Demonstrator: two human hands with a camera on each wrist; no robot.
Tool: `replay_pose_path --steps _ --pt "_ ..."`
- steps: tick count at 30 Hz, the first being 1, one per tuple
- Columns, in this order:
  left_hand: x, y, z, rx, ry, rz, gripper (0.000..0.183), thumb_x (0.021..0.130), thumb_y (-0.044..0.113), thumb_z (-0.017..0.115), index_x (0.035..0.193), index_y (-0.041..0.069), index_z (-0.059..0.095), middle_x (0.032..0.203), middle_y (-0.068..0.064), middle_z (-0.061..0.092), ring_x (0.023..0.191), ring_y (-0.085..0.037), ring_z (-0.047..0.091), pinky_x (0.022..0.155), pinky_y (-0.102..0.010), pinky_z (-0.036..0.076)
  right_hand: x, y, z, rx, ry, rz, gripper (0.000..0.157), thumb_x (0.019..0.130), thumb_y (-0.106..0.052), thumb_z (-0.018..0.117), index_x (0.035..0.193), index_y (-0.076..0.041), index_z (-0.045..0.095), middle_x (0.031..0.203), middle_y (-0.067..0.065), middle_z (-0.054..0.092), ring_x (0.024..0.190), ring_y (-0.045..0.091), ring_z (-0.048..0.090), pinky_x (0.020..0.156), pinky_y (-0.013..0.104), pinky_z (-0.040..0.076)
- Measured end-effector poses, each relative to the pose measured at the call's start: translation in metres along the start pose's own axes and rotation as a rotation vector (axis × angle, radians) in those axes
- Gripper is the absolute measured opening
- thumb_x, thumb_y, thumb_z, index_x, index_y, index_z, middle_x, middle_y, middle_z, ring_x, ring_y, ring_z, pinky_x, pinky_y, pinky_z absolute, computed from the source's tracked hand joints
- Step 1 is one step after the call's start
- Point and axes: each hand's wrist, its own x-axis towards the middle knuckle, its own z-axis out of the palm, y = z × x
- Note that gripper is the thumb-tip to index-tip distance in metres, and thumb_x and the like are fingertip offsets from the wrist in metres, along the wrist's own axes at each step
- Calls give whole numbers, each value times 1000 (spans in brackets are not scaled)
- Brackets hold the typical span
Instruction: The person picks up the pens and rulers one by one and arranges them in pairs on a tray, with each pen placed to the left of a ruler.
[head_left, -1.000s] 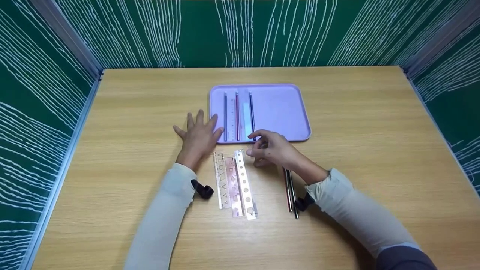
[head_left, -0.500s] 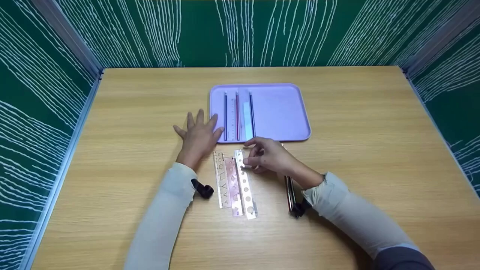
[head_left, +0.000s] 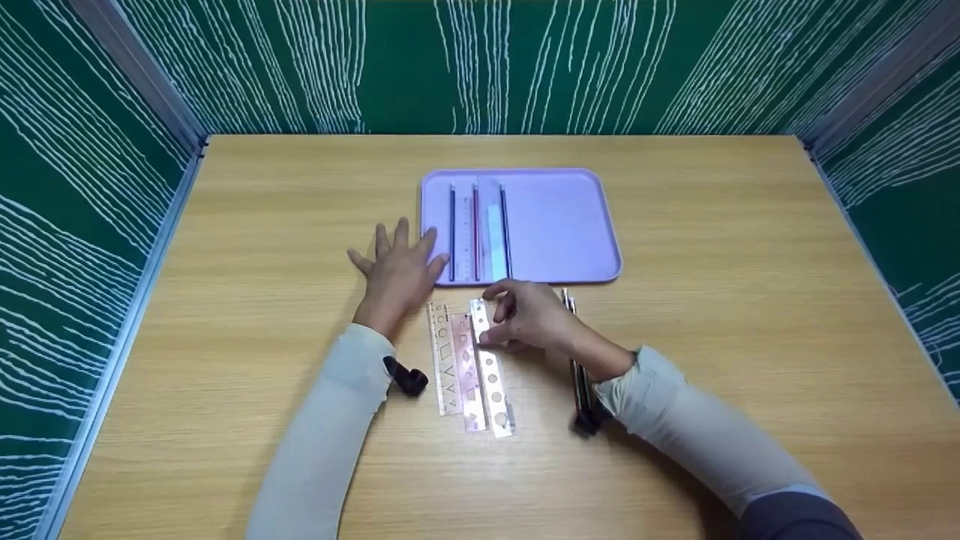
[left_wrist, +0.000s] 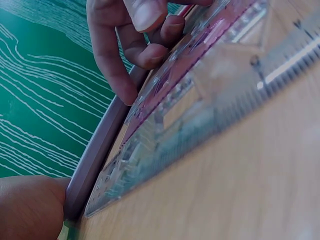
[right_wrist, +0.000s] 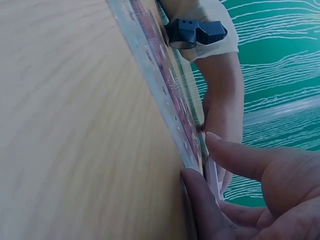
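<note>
My left hand (head_left: 397,274) lies flat with fingers spread, at the left edge of a purple tray (head_left: 570,225). Three stencil rulers rest side by side on the table below the tray: a clear one (head_left: 452,399), a pink one (head_left: 471,379) and a whitish one with round holes (head_left: 496,397). Over the far end of the whitish ruler is my right hand (head_left: 536,315), fingers bent. In the right wrist view, one fingertip (right_wrist: 191,175) meets that ruler's edge while the thumb (right_wrist: 235,155) stays apart above. The left wrist view shows the right fingers (left_wrist: 107,60) close over the rulers.
Inside the tray, a dark pencil (head_left: 452,236), a red pencil (head_left: 475,236) and another dark pencil (head_left: 505,225) alternate with a clear ruler (head_left: 466,240) and a bluish ruler (head_left: 495,244). More pencils (head_left: 579,382) lie partly hidden under the right wrist. Green panels (head_left: 510,67) border the table.
My right hand has moved down and slightly left, from beside the tray's front edge onto the whitish ruler's far end. The left hand and the rulers have stayed in place.
</note>
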Motion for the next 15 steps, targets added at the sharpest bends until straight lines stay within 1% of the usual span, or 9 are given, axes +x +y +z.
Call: replay_pose_path --steps 3,6,8,11,15 --pt "0 -1 0 9 9 10 63 104 62 37 161 35 31 173 -15 8 156 -50 -5 103 -89 -11 0 -1 4 -102 36 -28 79 61 -16 99 130 -8 62 91 4 69 75 17 64 73 33 59" --pt "-1 -1 0 12 10 12 63 104 61 38 161 34 32 172 -16 8 156 -51 -4 102 -90 -10 0 -2 8 -173 59 -48 79 57 -15 100 127 -9 63 87 1 69 75 16 62 80 34 54" --pt "-1 -1 1 8 10 12 63 104 61 38 161 34 32 172 -16 8 156 -51 -4 102 -89 -10 1 -1 9 -189 65 -49 78 57 -13 100 125 -9 63 85 0 69 75 16 61 82 35 54" --pt "-1 -1 1 7 10 13 63 104 61 38 161 34 32 172 -16 8 156 -51 -5 103 -89 -11 2 -1 10 -204 68 -43 76 57 -13 100 123 -9 62 84 -1 68 74 16 60 81 35 54" --pt "0 -1 1 11 15 12 63 104 61 37 161 34 31 172 -16 8 156 -51 -5 103 -89 -11 3 -1 10 -231 65 -51 76 56 -15 100 120 -8 61 87 1 67 76 17 60 80 34 54"
